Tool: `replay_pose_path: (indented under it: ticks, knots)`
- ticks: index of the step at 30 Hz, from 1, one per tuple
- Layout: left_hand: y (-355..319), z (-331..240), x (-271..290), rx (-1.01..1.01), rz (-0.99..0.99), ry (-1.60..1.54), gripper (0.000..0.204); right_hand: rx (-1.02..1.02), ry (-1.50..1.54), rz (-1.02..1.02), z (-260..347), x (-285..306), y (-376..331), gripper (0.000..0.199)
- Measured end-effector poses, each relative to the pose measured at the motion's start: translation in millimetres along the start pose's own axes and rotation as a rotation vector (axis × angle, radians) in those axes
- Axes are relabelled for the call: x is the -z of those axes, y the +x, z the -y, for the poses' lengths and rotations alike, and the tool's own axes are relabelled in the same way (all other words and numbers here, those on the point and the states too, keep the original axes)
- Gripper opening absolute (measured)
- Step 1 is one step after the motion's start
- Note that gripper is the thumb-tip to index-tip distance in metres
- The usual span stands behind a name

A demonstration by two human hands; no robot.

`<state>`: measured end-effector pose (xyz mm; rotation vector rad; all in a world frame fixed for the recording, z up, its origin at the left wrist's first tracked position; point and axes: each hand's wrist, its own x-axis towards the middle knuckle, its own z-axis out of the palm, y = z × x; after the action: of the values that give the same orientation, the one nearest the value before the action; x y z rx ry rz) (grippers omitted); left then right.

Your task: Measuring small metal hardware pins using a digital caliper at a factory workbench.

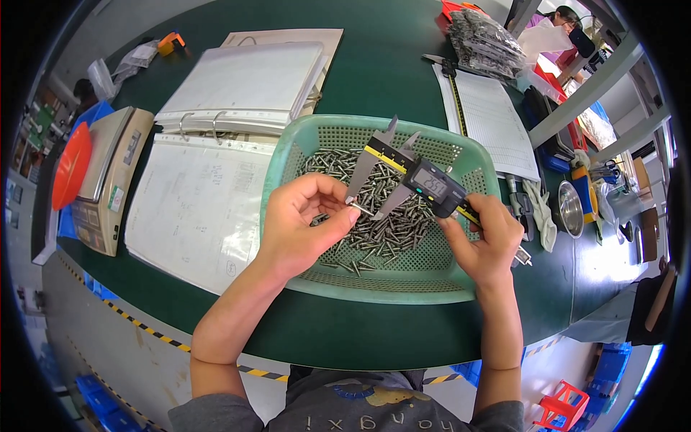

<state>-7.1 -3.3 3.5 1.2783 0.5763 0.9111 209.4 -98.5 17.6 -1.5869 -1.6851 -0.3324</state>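
Head view: metal pin [363,209] presented to digital caliper [430,183]

The left grip [306,227] is closed in a thumb-and-forefinger pinch on one end of the pin, which lies between the tips of the caliper jaws, above the basket [381,291]. The right grip [489,241] is wrapped around the caliper's sliding body and beam. Contact of both jaws with the pin cannot be confirmed.

Recommended practice: align the pin squarely along the beam, seat both ends flat, close the slide with light thumb pressure, keep fingertips clear of the measuring faces, and read only once the display settles. A tilted pin would probably give a false figure.

Containers: the green perforated basket holds a loose heap of similar pins [403,229], thickest toward its middle. To the right on the surface [403,54] sits a round metal bowl [569,209], contents not determinable. Beyond the basket, clear bags [484,45] hold dark small parts. At far left, an orange-red dish [72,165] adjoins the weighing scale [104,173]; its contents cannot be told
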Motion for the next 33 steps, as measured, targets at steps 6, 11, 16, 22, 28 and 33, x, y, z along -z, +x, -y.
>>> replay_pose_path:
  ticks: [6, 11, 16, 22, 28, 33]
  knots:
    - [1, 0, 0, -0.013, 0.011, 0.011, 0.014, -0.016, -0.01, -0.003, 1, 1, 0, 0.029]
    - [2, 2, -1, 0.01, 0.027, 0.013, 0.017, -0.047, -0.037, 0.002, 0, 3, -1, 0.029]
    - [1, 1, 1, 0.042, 0.051, -0.05, 0.02, -0.032, -0.035, -0.013, 0, 0, -2, 0.03]
    - [1, 2, 2, 0.061, 0.041, -0.046, 0.017, -0.001, -0.028, 0.011, -2, -1, -1, 0.031]
    - [-2, -7, -2, 0.011, 0.037, 0.397, 0.014, -0.063, -0.02, 0.012, -2, 0, 1, 0.029]
    - [14, -10, -8, -0.086, 0.251, 1.092, 0.012, -0.061, 0.01, -0.061, -9, -2, -1, 0.028]
